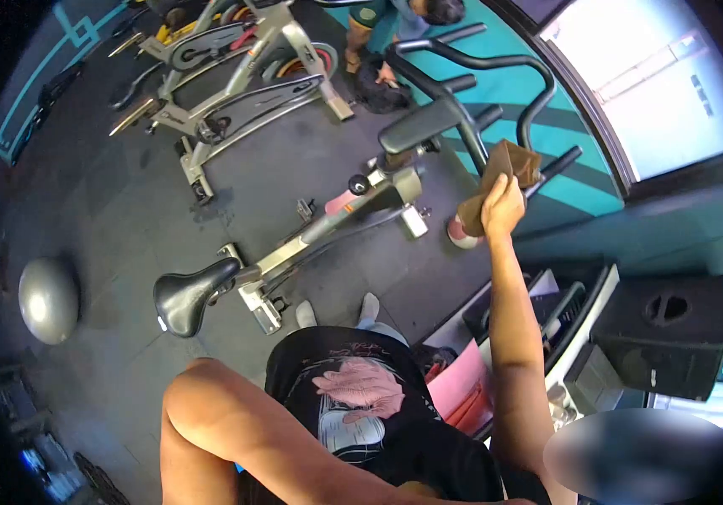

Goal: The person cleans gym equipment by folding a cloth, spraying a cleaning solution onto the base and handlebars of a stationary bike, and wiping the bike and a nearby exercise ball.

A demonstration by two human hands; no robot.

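My right hand (504, 206) is stretched far forward, its fingers closed on a brown cloth (500, 164). The cloth lies against the black handlebars (538, 109) of a stationary bike. The bike's frame (294, 244) is silver-grey, and its black saddle (193, 295) points toward the left. My left arm (252, 421) is bent across my body with the elbow at the left; the left hand is out of sight past the bottom edge.
More exercise bikes (252, 76) stand at the upper left. A person (412, 21) bends low by the teal wall. A grey exercise ball (48, 300) rests on the dark floor. At the right are a black speaker (664, 337) and a low shelf with a pink panel (458, 383).
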